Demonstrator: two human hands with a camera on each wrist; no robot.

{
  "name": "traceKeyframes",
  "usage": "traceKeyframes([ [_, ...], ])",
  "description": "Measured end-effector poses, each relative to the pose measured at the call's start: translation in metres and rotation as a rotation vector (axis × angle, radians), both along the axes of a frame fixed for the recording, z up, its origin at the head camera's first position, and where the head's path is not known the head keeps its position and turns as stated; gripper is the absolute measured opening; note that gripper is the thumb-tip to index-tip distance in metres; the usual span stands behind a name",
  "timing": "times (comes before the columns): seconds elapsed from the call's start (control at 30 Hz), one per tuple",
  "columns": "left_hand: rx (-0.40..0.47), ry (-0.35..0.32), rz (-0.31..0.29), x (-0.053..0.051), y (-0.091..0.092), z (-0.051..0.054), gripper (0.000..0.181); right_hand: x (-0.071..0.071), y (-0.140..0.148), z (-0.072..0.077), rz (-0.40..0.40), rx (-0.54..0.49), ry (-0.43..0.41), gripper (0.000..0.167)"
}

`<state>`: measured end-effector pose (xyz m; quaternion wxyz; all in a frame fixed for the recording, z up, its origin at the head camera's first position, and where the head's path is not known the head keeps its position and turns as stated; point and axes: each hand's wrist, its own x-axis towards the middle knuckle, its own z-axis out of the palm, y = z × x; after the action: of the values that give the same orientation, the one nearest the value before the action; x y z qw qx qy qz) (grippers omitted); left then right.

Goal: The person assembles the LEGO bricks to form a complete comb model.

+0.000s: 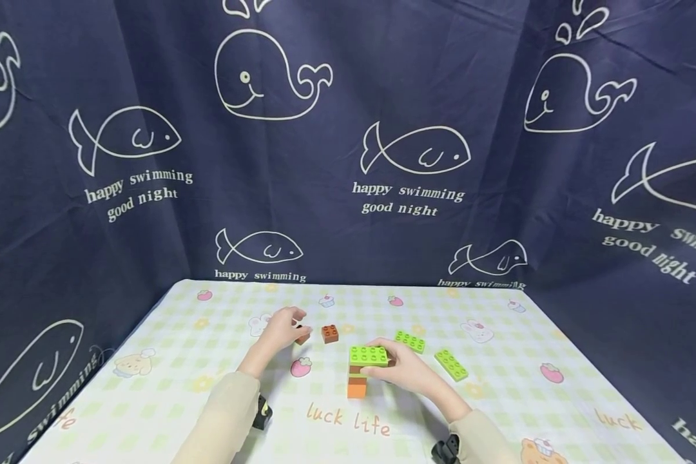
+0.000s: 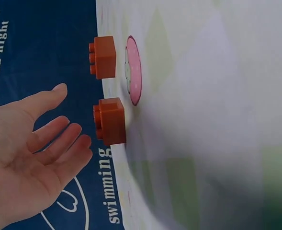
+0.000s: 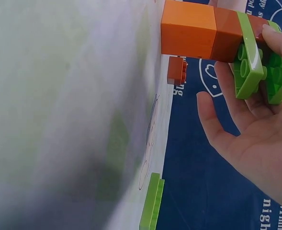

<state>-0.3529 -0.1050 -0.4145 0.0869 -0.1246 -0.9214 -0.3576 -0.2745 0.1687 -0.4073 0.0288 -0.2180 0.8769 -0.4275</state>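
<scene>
Beside a brown brick (image 1: pixel 303 336) (image 2: pixel 113 121), my left hand (image 1: pixel 283 328) (image 2: pixel 40 158) has its fingers spread and slightly bent, apart from the brick in the left wrist view. A second brown brick (image 1: pixel 329 334) (image 2: pixel 105 57) stands nearby. My right hand (image 1: pixel 406 368) (image 3: pixel 255 139) holds the upper part of an upright stack, thumb on one side. The stack has an orange brick (image 1: pixel 356 388) (image 3: pixel 187 29) at the bottom, then a brown brick (image 3: pixel 227 34), a green plate (image 3: pixel 249 62), another brown brick, and a green plate (image 1: pixel 368 354) on top, both green plates overhanging to one side.
Two loose green plates (image 1: pixel 410 341) (image 1: pixel 451 365) lie on the table right of the stack, behind and beside my right hand. A patterned cloth (image 1: pixel 168 399) covers the table. Dark blue fabric (image 1: pixel 336 225) printed with fish hangs around its back and sides.
</scene>
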Motion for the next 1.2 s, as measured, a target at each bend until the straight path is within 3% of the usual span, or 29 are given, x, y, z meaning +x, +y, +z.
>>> traceKeyframes([
  [0.33, -0.038, -0.026, 0.004, -0.001, -0.001, -0.007, 0.041, 0.001, -0.001, 0.0, 0.008, -0.012, -0.001, 0.039],
  [0.6, -0.049, -0.084, 0.032, -0.004, -0.002, -0.01, 0.054, 0.013, -0.006, 0.016, 0.016, -0.02, -0.013, 0.037],
  [0.77, -0.028, -0.103, 0.023, -0.006, -0.006, -0.013, 0.05, 0.006, -0.004, 0.006, 0.004, -0.003, -0.008, 0.038],
  [0.83, -0.049, -0.061, 0.0, -0.006, -0.007, -0.014, 0.046, 0.002, -0.002, 0.001, 0.001, -0.005, -0.007, 0.04],
  [0.93, -0.07, -0.05, -0.016, -0.005, -0.008, -0.015, 0.043, -0.001, 0.0, -0.002, 0.007, -0.027, -0.01, 0.042],
  [1.03, -0.075, -0.08, -0.006, -0.004, -0.007, -0.013, 0.046, -0.001, 0.0, -0.002, 0.011, -0.042, -0.011, 0.043],
  [1.07, -0.069, -0.118, 0.01, -0.004, -0.006, -0.012, 0.047, -0.001, 0.0, -0.002, 0.012, -0.043, -0.013, 0.043],
  [1.2, -0.108, -0.147, 0.032, -0.001, -0.006, -0.01, 0.048, -0.001, -0.001, -0.002, 0.017, -0.035, -0.007, 0.042],
])
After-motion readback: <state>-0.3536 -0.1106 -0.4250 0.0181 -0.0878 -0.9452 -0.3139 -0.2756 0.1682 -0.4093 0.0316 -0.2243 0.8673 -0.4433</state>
